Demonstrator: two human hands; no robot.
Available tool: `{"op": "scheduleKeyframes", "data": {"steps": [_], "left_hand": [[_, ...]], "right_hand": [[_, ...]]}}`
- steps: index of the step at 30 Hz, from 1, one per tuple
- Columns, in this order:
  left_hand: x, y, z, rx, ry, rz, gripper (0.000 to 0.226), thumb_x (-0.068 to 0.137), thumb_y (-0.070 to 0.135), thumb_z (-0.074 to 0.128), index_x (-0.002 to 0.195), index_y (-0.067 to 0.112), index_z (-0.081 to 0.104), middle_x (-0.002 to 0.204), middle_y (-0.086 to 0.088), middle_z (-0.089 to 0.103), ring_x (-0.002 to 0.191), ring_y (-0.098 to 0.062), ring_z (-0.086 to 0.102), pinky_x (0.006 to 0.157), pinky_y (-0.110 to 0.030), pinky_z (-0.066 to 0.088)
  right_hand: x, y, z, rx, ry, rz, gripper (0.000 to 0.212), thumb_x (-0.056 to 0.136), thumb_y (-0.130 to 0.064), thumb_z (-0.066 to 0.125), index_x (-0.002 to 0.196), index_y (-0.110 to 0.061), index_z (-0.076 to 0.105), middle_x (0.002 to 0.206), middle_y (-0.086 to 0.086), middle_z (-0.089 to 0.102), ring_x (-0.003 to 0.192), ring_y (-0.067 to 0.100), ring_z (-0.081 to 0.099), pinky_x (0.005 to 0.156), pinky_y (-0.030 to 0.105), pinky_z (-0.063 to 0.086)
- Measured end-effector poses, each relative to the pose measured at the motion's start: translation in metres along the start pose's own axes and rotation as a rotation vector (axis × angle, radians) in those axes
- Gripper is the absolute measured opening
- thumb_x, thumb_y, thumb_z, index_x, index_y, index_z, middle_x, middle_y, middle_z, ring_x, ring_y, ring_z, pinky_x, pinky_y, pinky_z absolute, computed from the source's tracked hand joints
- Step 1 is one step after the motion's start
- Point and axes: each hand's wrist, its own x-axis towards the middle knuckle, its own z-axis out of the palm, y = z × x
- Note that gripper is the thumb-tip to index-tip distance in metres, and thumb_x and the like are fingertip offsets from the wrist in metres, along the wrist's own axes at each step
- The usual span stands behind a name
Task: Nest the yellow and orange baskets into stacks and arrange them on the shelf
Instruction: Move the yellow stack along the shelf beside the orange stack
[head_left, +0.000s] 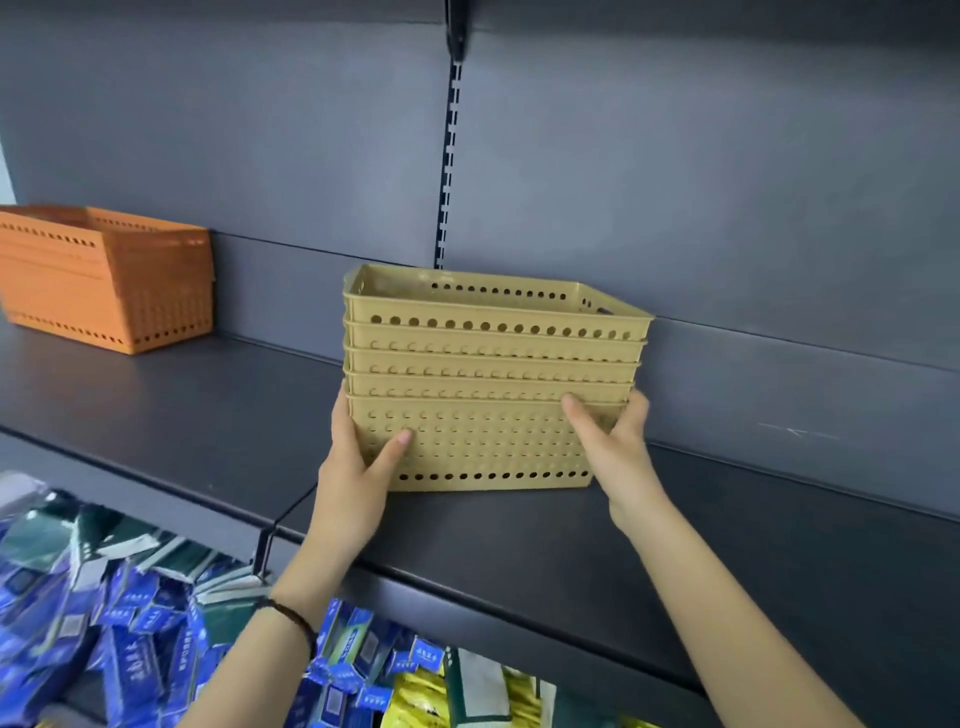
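On the dark shelf (156, 415), near the middle of its width and close to the back panel (727, 182), stands a nested stack of yellow perforated baskets (488, 379); five rims show one above another. Both hands clasp the lowest basket. The left hand (353, 467) wraps the stack's left end with the thumb pressed on the front wall, and the right hand (608, 441) does the same at the right end, fingers hidden behind the corner. Whether the stack's base rests fully on the shelf or hangs just above it I cannot tell. Far off toward the left end of the shelf, a nested stack of orange baskets (104, 280) sits by the back panel, untouched. Both colours look nested and shelved, so the task seems close to finished: what is left, by my judgement, is settling the yellow stack into place and letting go. Beneath the front edge lies a heap of blue packets (130, 623).
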Motion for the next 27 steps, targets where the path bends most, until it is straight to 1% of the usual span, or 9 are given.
{"op": "scheduleKeyframes", "data": {"steps": [3, 6, 9, 12, 14, 18, 21, 23, 27], "left_hand": [[-0.009, 0.001, -0.008, 0.014, -0.001, 0.014, 0.066, 0.092, 0.027, 0.061, 0.145, 0.040, 0.025, 0.110, 0.035, 0.052, 0.106, -0.006, 0.053, 0.088, -0.023, 0.037], [-0.016, -0.003, -0.018, -0.038, -0.028, 0.039, 0.065, 0.088, 0.033, 0.065, 0.143, 0.039, 0.032, 0.124, 0.026, 0.059, 0.116, -0.002, 0.055, 0.103, -0.033, 0.041], [-0.019, -0.002, -0.026, -0.091, -0.043, 0.059, 0.063, 0.085, 0.032, 0.064, 0.141, 0.035, 0.037, 0.131, 0.016, 0.060, 0.122, -0.005, 0.054, 0.107, -0.043, 0.041], [-0.018, -0.002, -0.034, -0.131, -0.054, 0.068, 0.060, 0.084, 0.030, 0.064, 0.140, 0.033, 0.041, 0.131, 0.014, 0.061, 0.122, -0.008, 0.055, 0.106, -0.047, 0.042], [-0.014, -0.004, -0.044, -0.140, -0.065, 0.072, 0.059, 0.085, 0.029, 0.064, 0.139, 0.034, 0.041, 0.132, 0.013, 0.061, 0.123, -0.009, 0.055, 0.106, -0.047, 0.042], [-0.002, -0.012, -0.075, -0.159, -0.067, 0.093, 0.050, 0.092, 0.015, 0.063, 0.136, 0.030, 0.045, 0.129, 0.011, 0.063, 0.121, -0.009, 0.057, 0.104, -0.041, 0.044], [0.011, -0.021, -0.102, -0.167, -0.051, 0.096, 0.046, 0.092, 0.009, 0.060, 0.132, 0.028, 0.048, 0.116, 0.009, 0.068, 0.109, -0.010, 0.063, 0.087, -0.022, 0.052], [0.023, -0.030, -0.127, -0.157, -0.045, 0.095, 0.047, 0.091, 0.011, 0.061, 0.132, 0.030, 0.049, 0.106, 0.009, 0.069, 0.101, -0.012, 0.065, 0.077, -0.016, 0.051], [0.050, -0.045, -0.175, -0.136, -0.069, 0.097, 0.047, 0.091, 0.014, 0.062, 0.131, 0.035, 0.049, 0.100, 0.014, 0.070, 0.093, -0.009, 0.065, 0.078, -0.021, 0.051]], "right_hand": [[-0.009, 0.002, -0.003, 0.009, 0.072, -0.025, 0.069, 0.078, -0.049, 0.072, 0.132, -0.041, 0.031, 0.133, -0.009, 0.039, 0.123, 0.011, 0.042, 0.100, 0.036, 0.038], [-0.022, 0.002, -0.002, 0.066, 0.112, -0.060, 0.068, 0.076, -0.048, 0.074, 0.132, -0.040, 0.038, 0.127, -0.008, 0.037, 0.121, 0.012, 0.041, 0.097, 0.035, 0.037], [-0.034, -0.001, 0.000, 0.168, 0.113, -0.109, 0.059, 0.067, -0.051, 0.078, 0.119, -0.044, 0.050, 0.126, -0.007, 0.052, 0.120, 0.012, 0.050, 0.101, 0.037, 0.042], [-0.043, -0.009, 0.006, 0.263, 0.108, -0.136, 0.043, 0.076, -0.034, 0.078, 0.114, -0.035, 0.057, 0.116, -0.008, 0.066, 0.109, 0.008, 0.062, 0.099, 0.040, 0.048], [-0.047, -0.014, 0.014, 0.288, 0.112, -0.156, 0.041, 0.080, -0.025, 0.077, 0.116, -0.029, 0.058, 0.111, -0.010, 0.069, 0.104, 0.005, 0.064, 0.098, 0.038, 0.050], [-0.054, -0.020, 0.051, 0.257, 0.143, -0.193, 0.050, 0.079, -0.026, 0.077, 0.123, -0.031, 0.053, 0.112, -0.013, 0.069, 0.106, 0.004, 0.063, 0.098, 0.039, 0.049], [-0.059, -0.019, 0.085, 0.286, 0.157, -0.204, 0.075, 0.078, -0.025, 0.078, 0.141, -0.033, 0.036, 0.118, -0.017, 0.064, 0.107, 0.000, 0.061, 0.100, 0.036, 0.047], [-0.062, -0.018, 0.111, 0.320, 0.152, -0.197, 0.091, 0.078, -0.024, 0.078, 0.146, -0.045, 0.021, 0.123, -0.022, 0.058, 0.109, -0.003, 0.059, 0.098, 0.033, 0.045], [-0.064, -0.019, 0.163, 0.284, 0.140, -0.227, 0.080, 0.080, -0.023, 0.077, 0.143, -0.042, 0.033, 0.129, -0.019, 0.059, 0.119, 0.002, 0.056, 0.103, 0.039, 0.044]]}}
